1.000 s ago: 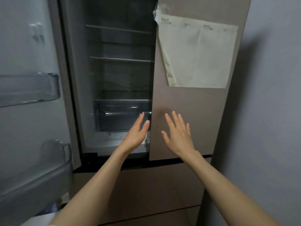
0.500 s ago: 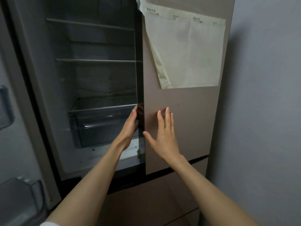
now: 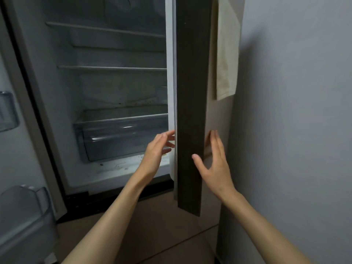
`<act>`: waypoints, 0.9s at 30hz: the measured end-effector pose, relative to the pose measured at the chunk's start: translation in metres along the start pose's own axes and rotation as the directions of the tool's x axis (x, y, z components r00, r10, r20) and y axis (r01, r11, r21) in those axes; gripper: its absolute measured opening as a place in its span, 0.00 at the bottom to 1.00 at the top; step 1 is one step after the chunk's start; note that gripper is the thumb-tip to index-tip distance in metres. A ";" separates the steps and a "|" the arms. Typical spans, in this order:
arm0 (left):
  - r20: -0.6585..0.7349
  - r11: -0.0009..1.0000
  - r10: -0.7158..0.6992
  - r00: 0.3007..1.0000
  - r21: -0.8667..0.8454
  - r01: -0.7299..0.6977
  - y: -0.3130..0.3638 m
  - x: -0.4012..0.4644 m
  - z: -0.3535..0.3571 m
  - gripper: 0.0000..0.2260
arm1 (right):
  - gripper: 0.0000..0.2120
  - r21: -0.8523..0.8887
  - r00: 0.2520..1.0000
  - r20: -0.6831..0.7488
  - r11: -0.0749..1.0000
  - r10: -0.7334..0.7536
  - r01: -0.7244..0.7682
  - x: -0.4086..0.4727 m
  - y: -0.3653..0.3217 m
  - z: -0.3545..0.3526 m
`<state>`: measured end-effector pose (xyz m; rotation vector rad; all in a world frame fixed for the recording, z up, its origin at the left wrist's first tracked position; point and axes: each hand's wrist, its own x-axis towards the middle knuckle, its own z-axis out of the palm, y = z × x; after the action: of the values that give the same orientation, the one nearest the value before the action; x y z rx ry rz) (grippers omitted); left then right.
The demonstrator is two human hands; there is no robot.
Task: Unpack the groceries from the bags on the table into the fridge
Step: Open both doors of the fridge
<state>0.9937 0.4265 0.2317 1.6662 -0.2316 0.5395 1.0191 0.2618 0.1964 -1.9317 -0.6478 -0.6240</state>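
While the right-hand fridge door is standing part-way out, edge-on to the head camera, the person is working both hands at its lower end. Their left hand is reaching in at the door's pale inner seal, fingers loosely spread and lightly bent, tips at or just touching the seal; I cannot tell whether they are really hooking it. Their right hand is lying on the outer side, fingers straight and fairly wide along the brown face, thumb resting on the dark edge. Neither hand is carrying any food.

Left of the door, the fridge is showing bare wire shelves and a clear crisper drawer low down, with door bins at the near left on the other open door. A cream paper sheet is hanging on the door front, close to the grey wall. No bags or table are showing.

My reading: this is still the opening step. Next, the door wants swinging wide toward the wall, minding that tight gap, then a turn back for the groceries.
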 end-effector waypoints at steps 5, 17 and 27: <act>0.098 0.959 0.137 0.986 0.237 -0.157 0.021 -0.030 0.058 0.12 | 0.28 -0.089 0.991 -0.126 0.994 0.049 -0.060 -0.026 0.018 -0.065; 0.105 0.761 0.175 0.979 0.617 -0.202 0.011 -0.035 0.157 0.24 | 0.29 -0.382 0.994 -0.105 0.924 -0.040 -0.003 -0.056 0.044 -0.153; 0.419 0.803 0.073 0.905 0.513 -0.303 0.015 -0.028 0.221 0.26 | 0.28 -0.380 0.961 -0.205 0.891 0.183 -0.250 -0.027 0.075 -0.188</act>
<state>1.0105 0.2048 0.2134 2.3573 -0.5762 0.4524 1.0217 0.0580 0.2066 -2.2634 -0.1977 -0.8110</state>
